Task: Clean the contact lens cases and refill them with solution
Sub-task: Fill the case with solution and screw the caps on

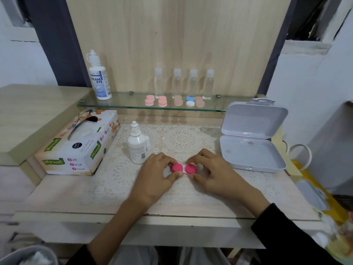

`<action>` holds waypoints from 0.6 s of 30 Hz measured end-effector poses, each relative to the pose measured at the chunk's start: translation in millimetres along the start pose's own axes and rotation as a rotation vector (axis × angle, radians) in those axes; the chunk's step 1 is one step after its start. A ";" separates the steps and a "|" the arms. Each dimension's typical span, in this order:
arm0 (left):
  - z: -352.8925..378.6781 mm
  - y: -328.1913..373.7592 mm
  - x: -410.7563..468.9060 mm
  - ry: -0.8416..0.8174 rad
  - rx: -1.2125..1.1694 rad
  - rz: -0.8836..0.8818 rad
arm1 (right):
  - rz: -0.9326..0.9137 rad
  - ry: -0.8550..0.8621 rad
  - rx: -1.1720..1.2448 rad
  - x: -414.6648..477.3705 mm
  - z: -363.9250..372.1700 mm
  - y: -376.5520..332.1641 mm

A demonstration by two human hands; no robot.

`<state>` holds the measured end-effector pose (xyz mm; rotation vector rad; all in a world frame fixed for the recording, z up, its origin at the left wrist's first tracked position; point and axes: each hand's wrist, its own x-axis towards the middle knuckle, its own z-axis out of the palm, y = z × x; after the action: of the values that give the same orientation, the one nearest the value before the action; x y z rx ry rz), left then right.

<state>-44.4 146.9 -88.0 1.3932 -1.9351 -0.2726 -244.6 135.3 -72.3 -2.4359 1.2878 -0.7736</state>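
1. While the pink contact lens case (pixel 184 168) is sitting low at the lace mat (pixel 181 138), its long axis is running left to right, with one cap pointing toward each hand.
2. The left hand (pixel 155 175) is pinching the left cap (pixel 177 167) between thumb and curled fingers, and the right hand (pixel 213 174) is pinching the right cap (pixel 190 168) likewise.
3. Both hands are sitting equally near, so each cap is probably waiting for its own side to unscrew it. The small solution bottle (pixel 137 148) is standing just beyond the left hand.

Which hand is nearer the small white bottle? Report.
Left. The left hand sits just right of the small white bottle; the right hand lies beyond the pink lens case.
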 end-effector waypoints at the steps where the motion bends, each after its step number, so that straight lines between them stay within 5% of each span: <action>1: 0.1 -0.1 -0.1 0.001 -0.002 -0.002 | 0.003 0.003 0.011 -0.1 0.3 1.0; 18: 0.2 -0.5 -0.4 -0.001 0.002 -0.003 | 0.041 0.022 0.058 1.8 2.4 4.0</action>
<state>-44.1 147.0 -88.6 1.3978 -1.9346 -0.2728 -245.1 131.5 -75.6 -2.3550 1.3005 -0.8173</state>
